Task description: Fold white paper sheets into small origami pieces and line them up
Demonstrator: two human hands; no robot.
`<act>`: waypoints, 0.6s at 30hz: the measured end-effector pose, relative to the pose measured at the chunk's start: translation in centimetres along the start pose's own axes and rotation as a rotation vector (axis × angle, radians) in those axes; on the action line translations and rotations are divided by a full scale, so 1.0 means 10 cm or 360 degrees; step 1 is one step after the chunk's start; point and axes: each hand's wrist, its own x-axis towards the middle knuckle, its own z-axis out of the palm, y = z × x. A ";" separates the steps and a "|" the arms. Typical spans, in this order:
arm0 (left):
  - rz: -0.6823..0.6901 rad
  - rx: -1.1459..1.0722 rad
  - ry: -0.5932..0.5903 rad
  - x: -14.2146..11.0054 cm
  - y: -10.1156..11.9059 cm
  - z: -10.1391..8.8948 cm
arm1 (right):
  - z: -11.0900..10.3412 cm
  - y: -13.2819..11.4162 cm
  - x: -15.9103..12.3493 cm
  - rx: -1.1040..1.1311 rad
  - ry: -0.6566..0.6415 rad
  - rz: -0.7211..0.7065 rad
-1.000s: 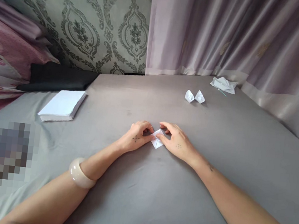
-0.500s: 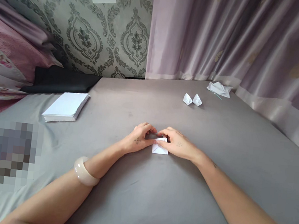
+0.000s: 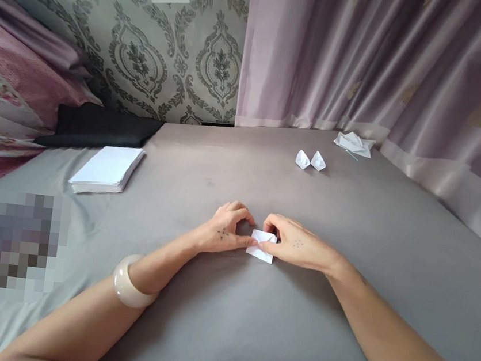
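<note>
A small square of folded white paper with crease lines lies near the middle of the grey-covered surface, between my hands. My left hand comes in from the left, its thumb on the paper's left edge and its index finger curled near the far left corner. From the right, my right hand presses its thumb on the paper's face, with the other fingers bent behind the right edge. Both hands pinch the paper. A pale bangle sits on my left forearm.
Two small folded paper shapes stand beyond my hands. Farther right lie folded white papers and a thin light-blue stick. A stack of white paper is at left, near black cloth. A blurred patch hides something. Curtains border the back.
The folded paper has moved slightly toward me and right, and turned a little. My right hand has shifted right and nearer, and the fingertips of both hands are farther apart.
</note>
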 end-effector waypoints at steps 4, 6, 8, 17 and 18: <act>-0.0025 -0.0107 -0.0093 -0.01 0.05 -0.02 | -0.02 0.06 0.00 0.0172 -0.0090 0.0043; -0.0022 -0.0215 -0.0120 -0.01 0.07 -0.02 | -0.04 0.08 0.00 0.0270 -0.0174 0.0022; -0.0067 -0.0419 -0.0109 -0.01 0.08 -0.01 | -0.07 0.09 0.01 0.0430 -0.0256 -0.0013; -0.0143 -0.1489 0.0310 0.08 0.06 0.03 | 0.09 0.03 0.24 0.1353 0.0297 -0.0152; -0.0130 -0.1458 0.0349 0.09 0.05 0.03 | 0.14 0.03 0.28 0.1427 0.0349 -0.0139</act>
